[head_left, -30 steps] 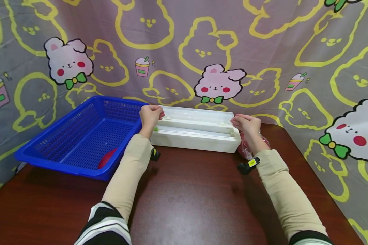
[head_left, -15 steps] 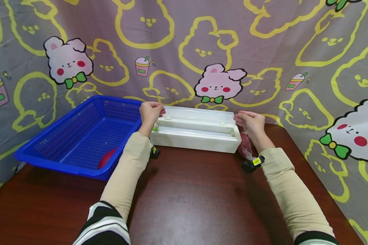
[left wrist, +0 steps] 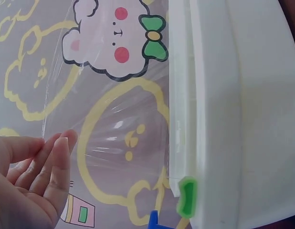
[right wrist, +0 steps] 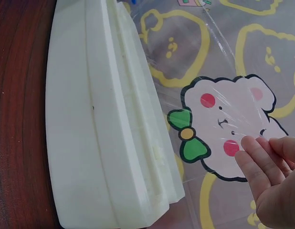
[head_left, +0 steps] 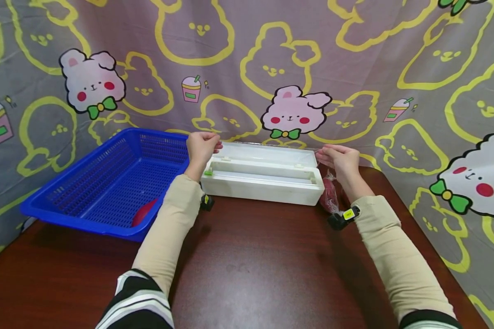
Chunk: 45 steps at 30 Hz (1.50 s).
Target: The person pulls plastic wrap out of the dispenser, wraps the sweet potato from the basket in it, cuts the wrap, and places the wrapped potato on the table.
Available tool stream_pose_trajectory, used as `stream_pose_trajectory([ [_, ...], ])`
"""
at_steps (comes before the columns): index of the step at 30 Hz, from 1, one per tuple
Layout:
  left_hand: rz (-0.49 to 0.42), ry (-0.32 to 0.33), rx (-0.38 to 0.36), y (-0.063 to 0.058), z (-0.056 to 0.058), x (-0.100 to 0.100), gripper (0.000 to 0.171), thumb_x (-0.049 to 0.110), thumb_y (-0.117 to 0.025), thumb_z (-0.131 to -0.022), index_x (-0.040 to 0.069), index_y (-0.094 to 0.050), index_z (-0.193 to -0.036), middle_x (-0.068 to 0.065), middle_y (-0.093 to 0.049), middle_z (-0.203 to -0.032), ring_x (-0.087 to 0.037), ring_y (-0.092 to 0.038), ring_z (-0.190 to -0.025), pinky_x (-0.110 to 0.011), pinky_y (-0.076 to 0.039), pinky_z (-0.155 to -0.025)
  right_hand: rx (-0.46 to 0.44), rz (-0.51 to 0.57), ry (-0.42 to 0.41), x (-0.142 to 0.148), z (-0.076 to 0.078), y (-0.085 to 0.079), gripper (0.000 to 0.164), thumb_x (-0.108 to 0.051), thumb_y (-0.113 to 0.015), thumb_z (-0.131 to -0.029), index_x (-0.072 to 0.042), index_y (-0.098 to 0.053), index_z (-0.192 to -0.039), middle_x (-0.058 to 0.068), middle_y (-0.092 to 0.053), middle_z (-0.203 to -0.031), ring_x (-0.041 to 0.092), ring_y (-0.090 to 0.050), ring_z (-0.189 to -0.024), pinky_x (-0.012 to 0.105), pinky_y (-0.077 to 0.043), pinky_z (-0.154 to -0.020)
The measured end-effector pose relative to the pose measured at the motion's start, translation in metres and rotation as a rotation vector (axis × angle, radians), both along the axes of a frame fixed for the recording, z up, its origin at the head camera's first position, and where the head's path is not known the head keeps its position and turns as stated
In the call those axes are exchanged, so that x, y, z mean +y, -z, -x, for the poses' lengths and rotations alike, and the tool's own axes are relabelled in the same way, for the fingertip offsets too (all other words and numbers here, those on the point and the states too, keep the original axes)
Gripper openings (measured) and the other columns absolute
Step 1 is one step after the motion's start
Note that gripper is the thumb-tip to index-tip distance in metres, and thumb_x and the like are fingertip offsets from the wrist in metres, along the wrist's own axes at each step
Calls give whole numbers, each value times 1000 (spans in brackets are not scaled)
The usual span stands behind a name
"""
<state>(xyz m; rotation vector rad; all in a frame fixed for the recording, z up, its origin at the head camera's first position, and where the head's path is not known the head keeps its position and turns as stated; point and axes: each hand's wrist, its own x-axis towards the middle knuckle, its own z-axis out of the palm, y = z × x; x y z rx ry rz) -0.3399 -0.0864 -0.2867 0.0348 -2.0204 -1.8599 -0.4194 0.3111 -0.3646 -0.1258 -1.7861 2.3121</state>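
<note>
A sheet of clear cling film stretches from the white cling film dispenser up to both hands. My left hand pinches one corner of the film between thumb and fingers, above the dispenser's left end. At the other end my right hand pinches the opposite corner, its other fingers fairly straight. The dispenser's lid is raised at the back, and a pale roll lies in its trough. A green slider sits at the dispenser's left end. In the right wrist view the film's creases catch the light.
A blue plastic basket stands at the left with a red object inside. A red item in clear plastic lies by the dispenser's right end. Behind the brown table hangs a patterned curtain.
Both hands have risen slightly and drawn back from the viewer, with the right hand also shifting right. More film now shows above the dispenser's lid. The dispenser has stayed in place.
</note>
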Motion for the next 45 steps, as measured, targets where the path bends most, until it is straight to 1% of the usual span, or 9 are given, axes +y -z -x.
stream_pose_trajectory([
  [7,-3,0,12,-6,-2,0,18,1,-60,-82,-12,-64,-94,-26,-63,-82,-9,-59,-49,-25,-51,-53,-3,54,-35,-13,-25,-28,19,0,-66,-78,4,-67,-96,18,-66,-79,30,-65,-73,40,-51,-64],
  [12,-15,7,28,-10,-4,0,17,0,-60,-81,-12,-65,-93,-26,-63,-82,-9,-60,-50,-28,-52,-55,72,20,-47,26,30,16,27,-10,-74,-73,0,-68,-97,20,-66,-86,32,-64,-78,42,-51,-62],
  [16,-20,10,35,-13,-6,1,18,0,-59,-82,-12,-65,-93,-26,-63,-82,-9,-60,-51,-26,-51,-54,83,17,-35,34,40,22,31,-12,-76,-70,0,-68,-98,20,-65,-87,33,-63,-79,43,-51,-62],
  [19,-20,11,40,-16,-7,1,18,1,-58,-82,-12,-65,-94,-26,-63,-83,-9,-60,-52,-23,-51,-53,24,27,-34,5,-7,-19,23,-6,-68,-78,4,-67,-99,20,-65,-86,31,-64,-78,41,-51,-64],
  [21,-19,7,39,-17,-8,1,18,1,-58,-82,-11,-65,-94,-25,-64,-83,-9,-60,-52,-23,-50,-52,10,35,-37,-3,-21,-31,20,-2,-64,-80,5,-66,-99,20,-65,-86,31,-64,-77,40,-51,-63],
  [23,-18,3,36,-19,-9,1,18,1,-59,-82,-10,-65,-94,-24,-64,-82,-9,-60,-53,-23,-50,-52,11,14,-22,-8,-29,-38,20,-4,-66,-79,4,-67,-98,19,-66,-84,29,-65,-75,38,-51,-63],
  [26,-24,3,34,-21,-9,1,18,1,-59,-82,-10,-65,-94,-23,-64,-82,-9,-61,-53,-23,-50,-52,37,-13,5,0,-17,-29,23,-6,-71,-74,1,-68,-97,17,-66,-82,30,-65,-74,38,-51,-59],
  [35,0,-8,50,-26,-10,1,18,2,-60,-82,-10,-65,-93,-23,-65,-80,-7,-59,-50,-20,-49,-50,0,-72,27,-66,-119,-106,9,-4,-61,-82,-6,-69,-77,6,-66,-68,17,-66,-67,30,-51,-66],
  [45,4,-4,57,-31,-12,1,17,1,-59,-82,-11,-65,-93,-23,-64,-81,-6,-59,-50,-21,-49,-49,37,-80,46,-67,-118,-111,11,-5,-64,-80,-10,-68,-72,5,-67,-67,16,-66,-64,33,-49,-69],
])
